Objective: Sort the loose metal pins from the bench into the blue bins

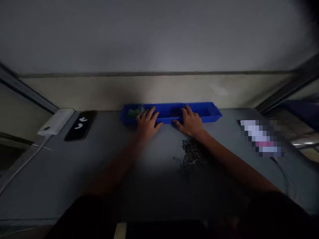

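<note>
1. Two hands at centre frame! Left hand [147,125] and right hand [191,122], fingers spread across the near rim of the joined blue bins [167,120]; gripping or merely resting, I can't tell.
2. Wide apart, either side of the middle compartment: a stance, I'd judge, for steadying the row, which lies along the wall [164,91].
3. Left compartment: green packet [134,112], partly behind left-hand fingers.
4. Below the right hand, a heap of metal fasteners [191,155], close by the forearm and in its way.
5. Left of frame: dark phone [82,127], corded white device [57,121]. Far right: pixelated device [261,137], well apart.
</note>
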{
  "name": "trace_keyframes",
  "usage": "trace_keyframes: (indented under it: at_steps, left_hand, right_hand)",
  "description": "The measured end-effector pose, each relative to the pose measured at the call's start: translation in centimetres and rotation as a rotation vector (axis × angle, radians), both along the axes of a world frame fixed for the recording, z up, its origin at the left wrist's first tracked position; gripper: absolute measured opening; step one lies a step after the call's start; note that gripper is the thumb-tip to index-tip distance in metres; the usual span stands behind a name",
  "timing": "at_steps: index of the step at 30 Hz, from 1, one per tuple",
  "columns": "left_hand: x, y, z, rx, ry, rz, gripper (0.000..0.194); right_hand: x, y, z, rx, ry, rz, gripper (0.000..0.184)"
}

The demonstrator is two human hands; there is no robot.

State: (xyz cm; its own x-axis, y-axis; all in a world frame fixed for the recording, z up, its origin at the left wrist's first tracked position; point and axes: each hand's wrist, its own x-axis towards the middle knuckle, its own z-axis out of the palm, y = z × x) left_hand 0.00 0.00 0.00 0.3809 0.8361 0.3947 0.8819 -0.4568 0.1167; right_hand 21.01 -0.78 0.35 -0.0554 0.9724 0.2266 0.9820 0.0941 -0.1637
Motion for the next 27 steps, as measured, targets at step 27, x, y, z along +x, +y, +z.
trace_keyframes:
  at_steps: [27]
  left_hand:
    - [2.9,-9.6,0.0,-0.18,0.101,-0.041,0.052]
  right_hand:
    - [-1.7,-7.3,-2.6,0.073,0.083,0.15,0.045]
